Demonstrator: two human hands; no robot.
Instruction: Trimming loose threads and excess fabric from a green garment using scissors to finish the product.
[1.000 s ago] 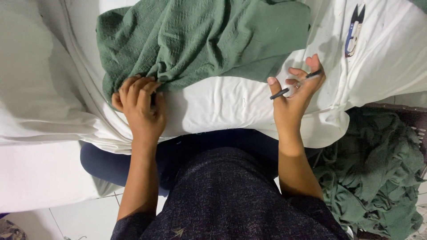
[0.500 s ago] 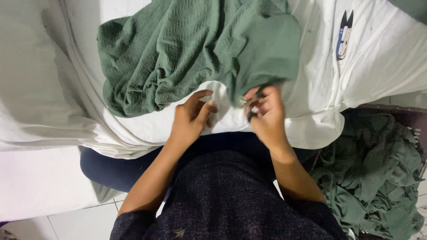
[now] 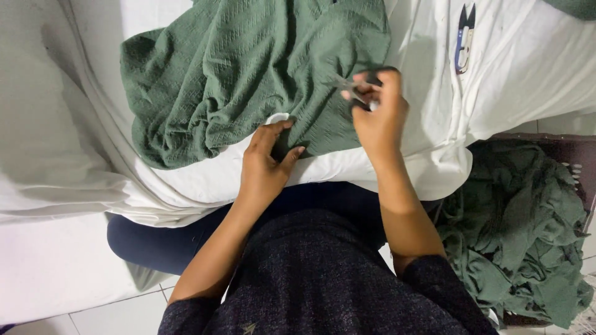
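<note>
A white sheet [image 3: 509,80] covers the work surface across the upper part of the view, draping down over the person's lap. On it lies a large green textured cloth [image 3: 248,74], bunched into folds, with its lower edge reaching toward the person. To the right, beside the covered surface, a dark basket [image 3: 574,158] holds a heap of more green fabric [image 3: 521,236]. The left hand [image 3: 267,164] rests at the cloth's lower edge, fingers closed together and pinching a fold of the green fabric against the sheet. The right hand [image 3: 379,115] is raised just above the cloth's right side, its fingers curled tight around a small thread snip [image 3: 354,90], whose metal tip points left over the fabric. A second thread clipper [image 3: 462,40], blue-handled with dark pointed blades, lies alone on the white sheet well apart from both hands, toward the upper right.
</note>
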